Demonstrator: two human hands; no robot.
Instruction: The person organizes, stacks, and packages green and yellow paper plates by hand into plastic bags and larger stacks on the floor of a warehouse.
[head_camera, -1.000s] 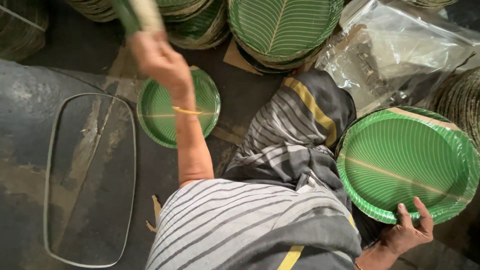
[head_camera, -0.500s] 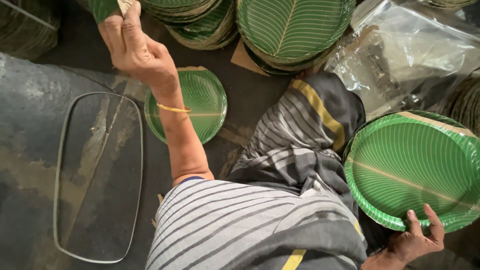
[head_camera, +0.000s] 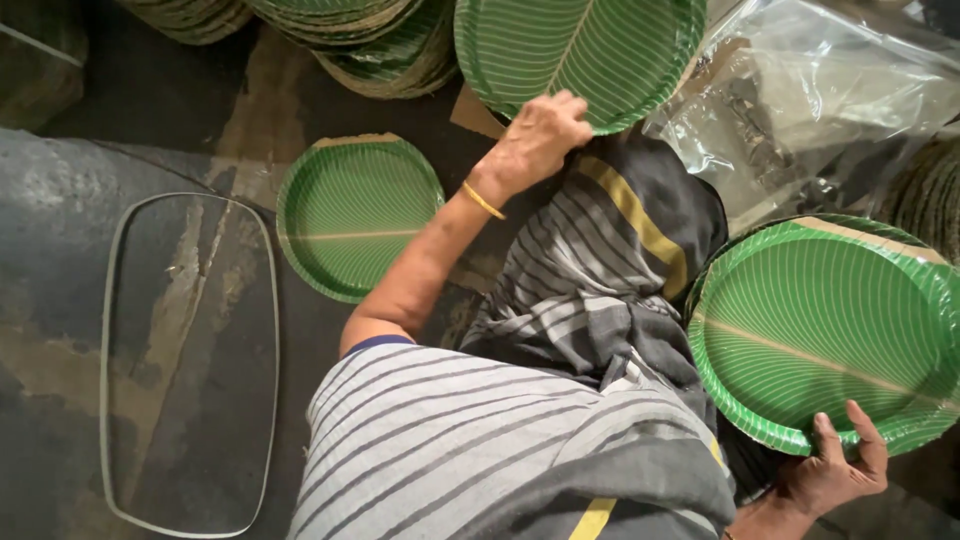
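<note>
1. Swung down from overhead: left hand, now resting on the near rim of the top plate stack.
2. Gripped at its edge by the right hand: round green leaf-print paper plate, midrib running left to right.
3. Lying flat alone: smaller plate.

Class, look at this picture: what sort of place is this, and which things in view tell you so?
Probably a small workshop where disposable plates are made or packed. Stacks of green leaf-patterned plates stand on a worn, stained floor, clear plastic bags lie beside them, and the right hand grips a plate stack.
</note>
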